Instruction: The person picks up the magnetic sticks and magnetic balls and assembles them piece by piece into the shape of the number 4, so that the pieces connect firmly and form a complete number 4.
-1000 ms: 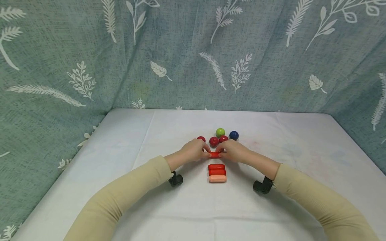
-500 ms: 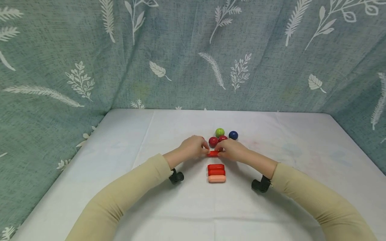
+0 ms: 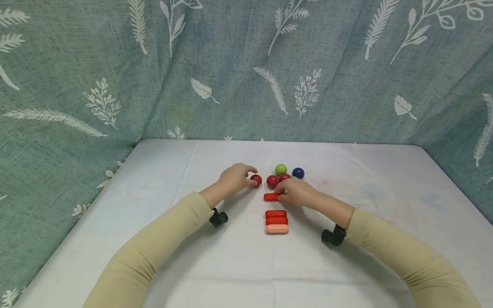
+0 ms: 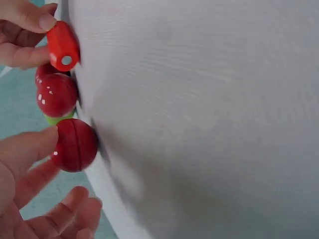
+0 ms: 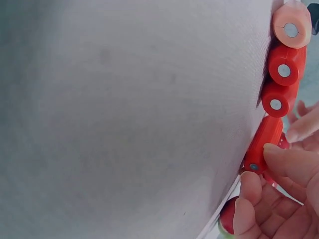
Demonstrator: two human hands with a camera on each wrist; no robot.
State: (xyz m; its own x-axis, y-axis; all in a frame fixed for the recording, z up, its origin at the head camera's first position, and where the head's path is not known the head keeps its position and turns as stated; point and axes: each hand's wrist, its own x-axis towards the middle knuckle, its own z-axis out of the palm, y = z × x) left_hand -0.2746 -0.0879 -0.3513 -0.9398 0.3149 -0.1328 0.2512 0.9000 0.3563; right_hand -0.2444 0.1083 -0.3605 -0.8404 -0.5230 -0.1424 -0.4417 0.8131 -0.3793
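My left hand (image 3: 233, 179) is around a glossy red ball (image 3: 256, 180); in the left wrist view its thumb (image 4: 35, 144) lies against or very near that ball (image 4: 76, 145), while the other fingers are spread and loosely bent. My right hand (image 3: 298, 191) pinches the right end of a short red rod (image 3: 271, 196) between thumb and finger. In the right wrist view this rod (image 5: 264, 142) rests on the cloth, a round metal disc in its end. Closer to me, two red rods (image 3: 276, 213) and a peach rod (image 3: 277, 229) lie side by side.
Just beyond the held rod sit two more red balls (image 3: 272, 181), a green ball (image 3: 281, 169) and a dark blue ball (image 3: 298, 173). A white cloth (image 3: 215, 265) covers the table, with a leaf-patterned green curtain (image 3: 239, 77) behind it.
My left hand has let go of the red rod's left end and moved left and away to the leftmost red ball. The right hand keeps hold of the rod.
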